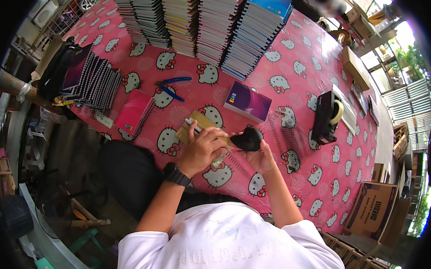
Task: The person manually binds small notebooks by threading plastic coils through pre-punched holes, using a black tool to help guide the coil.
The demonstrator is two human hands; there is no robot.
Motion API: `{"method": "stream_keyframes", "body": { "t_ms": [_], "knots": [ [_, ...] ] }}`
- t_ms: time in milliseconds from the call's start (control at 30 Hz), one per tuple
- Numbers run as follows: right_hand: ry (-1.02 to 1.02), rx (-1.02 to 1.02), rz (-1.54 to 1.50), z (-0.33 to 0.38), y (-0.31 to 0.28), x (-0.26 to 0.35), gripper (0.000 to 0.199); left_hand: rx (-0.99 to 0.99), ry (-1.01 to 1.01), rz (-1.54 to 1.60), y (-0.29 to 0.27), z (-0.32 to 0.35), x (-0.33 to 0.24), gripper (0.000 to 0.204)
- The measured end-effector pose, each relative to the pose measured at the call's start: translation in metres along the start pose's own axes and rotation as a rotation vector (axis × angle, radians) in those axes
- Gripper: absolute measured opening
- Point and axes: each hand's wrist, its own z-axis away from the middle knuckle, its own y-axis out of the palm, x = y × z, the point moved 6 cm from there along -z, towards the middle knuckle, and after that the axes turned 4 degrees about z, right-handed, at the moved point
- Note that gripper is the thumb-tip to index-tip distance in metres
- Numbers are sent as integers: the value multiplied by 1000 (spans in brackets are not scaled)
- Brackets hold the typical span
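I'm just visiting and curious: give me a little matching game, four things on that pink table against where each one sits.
Things:
1. tape dispenser
2. blue-handled pliers
3. purple notebook
4. stacks of spiral notebooks

Places:
A. along the table's far edge
B. alone near the table's middle
C. toward the right side
D. just left of the purple notebook, past the pink notebook

Pairs: 1-C, 2-D, 3-B, 4-A

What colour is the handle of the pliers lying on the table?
The pliers have blue handles, seen in the head view, lying on the pink cat-patterned tablecloth.
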Motion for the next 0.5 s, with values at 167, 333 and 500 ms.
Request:
{"method": "stream_keyframes", "body": {
  "t_ms": [167,333,500],
  "knots": [
    [58,-41,350,5,-21,-6,69,-85,-26,-28,-12,-1,-16,14],
    [100,-131,551,12,-35,12,64,-65,-4,-176,-3,9,-5,24],
    [-78,127,919,8,42,47,56,-322,-211,95,-30,11,17,60]
  ]
}}
